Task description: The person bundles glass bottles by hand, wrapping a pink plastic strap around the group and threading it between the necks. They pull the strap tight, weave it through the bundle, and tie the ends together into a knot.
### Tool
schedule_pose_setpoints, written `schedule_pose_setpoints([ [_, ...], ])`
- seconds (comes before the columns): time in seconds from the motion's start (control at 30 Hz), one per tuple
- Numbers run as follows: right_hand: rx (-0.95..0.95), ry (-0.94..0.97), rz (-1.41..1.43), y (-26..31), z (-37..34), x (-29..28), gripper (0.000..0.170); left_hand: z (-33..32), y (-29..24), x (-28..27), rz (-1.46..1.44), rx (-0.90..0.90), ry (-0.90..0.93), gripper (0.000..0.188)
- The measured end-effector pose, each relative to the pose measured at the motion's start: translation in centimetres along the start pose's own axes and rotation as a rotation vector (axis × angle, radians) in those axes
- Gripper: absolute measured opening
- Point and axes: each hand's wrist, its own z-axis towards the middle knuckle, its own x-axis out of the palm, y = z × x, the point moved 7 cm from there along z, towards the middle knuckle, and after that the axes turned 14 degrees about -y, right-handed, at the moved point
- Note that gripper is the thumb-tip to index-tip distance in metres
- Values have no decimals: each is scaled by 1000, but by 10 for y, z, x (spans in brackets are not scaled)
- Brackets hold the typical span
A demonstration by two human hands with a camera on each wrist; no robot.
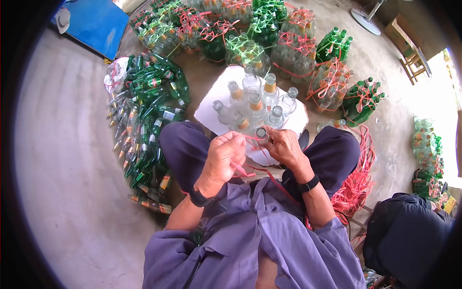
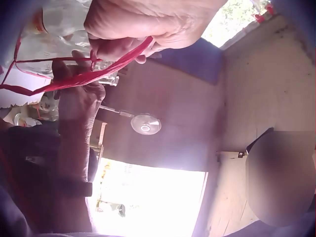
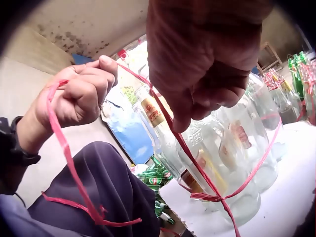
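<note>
Clear glass bottles (image 1: 255,103) stand upright in a cluster on a white board (image 1: 207,108) before the seated person. Red plastic twine (image 3: 197,170) runs around the bottles low down and crosses at a knot on the near side. The left hand (image 1: 225,156) grips the twine in curled fingers; one strand rises taut from the knot to it, and a loose tail hangs below. The right hand (image 1: 286,149) is beside the nearest bottle's neck, fingers curled, pinching the taut strand in the right wrist view. Its palm side is partly hidden.
Loose green and clear bottles (image 1: 149,101) lie piled at the left. Tied bottle bundles (image 1: 293,53) stand in an arc behind the board. A heap of red twine (image 1: 356,178) lies by the right knee. A blue panel (image 1: 98,26) and a fan (image 1: 365,21) are farther back.
</note>
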Motion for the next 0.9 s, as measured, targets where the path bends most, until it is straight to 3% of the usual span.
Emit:
schedule_pose_setpoints([
  [0.07, 5, -9, 22, -1, -1, 1, 46, -7, 4, 4, 4, 0, 6, 22],
  [0.13, 9, -14, 46, -3, -3, 3, 41, -22, 17, 16, 504, 169, 53, 20],
  [0.2, -26, -32, -1, -5, -3, 4, 42, -29, 21, 38, 671, 482, 181, 19],
  [0.27, -12, 2, -12, -6, -4, 4, 41, -30, 29, 49, 874, 690, 224, 17],
  [0.3, 1, 36, -24, -6, -3, 5, 41, -26, 34, 52, 873, 693, 223, 17],
  [0.37, -12, 53, -27, -7, -2, 4, 41, -25, 36, 66, 980, 943, 288, 15],
  [0.4, -16, 74, -27, -7, -3, 6, 41, -23, 36, 67, 980, 944, 287, 15],
  [0.47, -24, 57, -15, -7, -3, 6, 42, -12, 38, 63, 690, 643, 280, 15],
  [0.53, -25, 35, -6, -6, -3, 3, 42, -11, 32, 40, 384, 102, 174, 16],
  [0.6, -19, 7, -33, 0, -3, 4, 43, -10, 7, 18, 120, 92, 77, 19],
  [0.8, -16, -15, -19, 2, -3, 3, 38, -43, 23, 11, 428, 109, 106, 20],
  [0.9, -6, -16, -44, -5, -3, 5, 39, -44, 26, 28, 623, 262, 125, 20],
])
